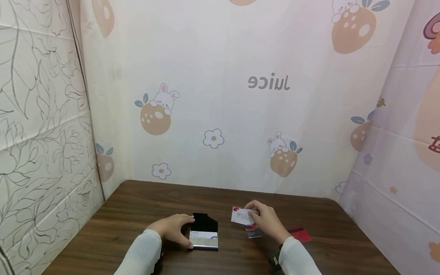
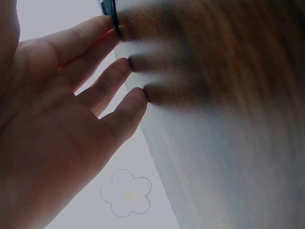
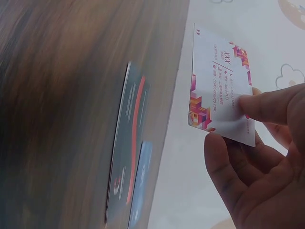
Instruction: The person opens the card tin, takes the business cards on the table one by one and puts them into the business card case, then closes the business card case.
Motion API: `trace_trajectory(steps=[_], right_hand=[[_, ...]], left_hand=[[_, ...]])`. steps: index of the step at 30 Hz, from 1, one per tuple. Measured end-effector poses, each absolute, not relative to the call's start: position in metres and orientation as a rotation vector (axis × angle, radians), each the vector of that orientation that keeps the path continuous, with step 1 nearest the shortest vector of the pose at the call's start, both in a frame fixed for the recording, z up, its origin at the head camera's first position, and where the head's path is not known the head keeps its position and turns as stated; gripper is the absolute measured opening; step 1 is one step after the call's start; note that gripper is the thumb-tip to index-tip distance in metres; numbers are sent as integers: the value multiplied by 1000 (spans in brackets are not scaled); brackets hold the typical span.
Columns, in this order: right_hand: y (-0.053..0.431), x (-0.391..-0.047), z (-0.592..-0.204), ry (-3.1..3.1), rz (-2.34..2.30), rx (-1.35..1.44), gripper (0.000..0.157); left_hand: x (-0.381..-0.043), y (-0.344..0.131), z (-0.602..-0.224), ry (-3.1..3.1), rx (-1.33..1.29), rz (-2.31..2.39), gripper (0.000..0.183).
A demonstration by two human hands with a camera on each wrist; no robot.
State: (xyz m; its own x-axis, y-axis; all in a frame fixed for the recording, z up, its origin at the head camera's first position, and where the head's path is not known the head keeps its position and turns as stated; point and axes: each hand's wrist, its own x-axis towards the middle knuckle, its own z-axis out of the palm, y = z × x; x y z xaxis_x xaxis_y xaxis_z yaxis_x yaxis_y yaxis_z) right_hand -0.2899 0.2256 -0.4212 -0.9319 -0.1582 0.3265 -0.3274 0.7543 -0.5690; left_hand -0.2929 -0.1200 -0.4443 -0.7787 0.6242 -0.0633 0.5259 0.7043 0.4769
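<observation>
A black-lidded card case (image 1: 204, 246) lies opened on the table, with white and pale cards (image 1: 203, 235) inside its lower half. My left hand (image 1: 174, 228) holds the case at its left side, thumb at the front corner and index finger by the lid (image 1: 203, 221). In the left wrist view, the other fingertips (image 2: 143, 95) rest on the tabletop. My right hand (image 1: 266, 219) pinches a white business card (image 3: 219, 81) with red and orange corner patterns between thumb and fingers, above the table. Below it lies a dark card with a red stripe (image 3: 126, 148).
A red card (image 1: 301, 233) lies on the table right of the right wrist. In the right wrist view, a blue-grey card (image 3: 140, 186) lies beside the dark one. The brown wooden table (image 1: 151, 194) backs onto a patterned curtain (image 1: 192, 164).
</observation>
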Motion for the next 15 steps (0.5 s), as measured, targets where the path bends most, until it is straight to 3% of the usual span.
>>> trace_trajectory(steps=[15], right_hand=[[189, -291, -420, -2744, 1002, 507, 14]], left_hand=[[-293, -120, -445, 2709, 923, 641, 90]])
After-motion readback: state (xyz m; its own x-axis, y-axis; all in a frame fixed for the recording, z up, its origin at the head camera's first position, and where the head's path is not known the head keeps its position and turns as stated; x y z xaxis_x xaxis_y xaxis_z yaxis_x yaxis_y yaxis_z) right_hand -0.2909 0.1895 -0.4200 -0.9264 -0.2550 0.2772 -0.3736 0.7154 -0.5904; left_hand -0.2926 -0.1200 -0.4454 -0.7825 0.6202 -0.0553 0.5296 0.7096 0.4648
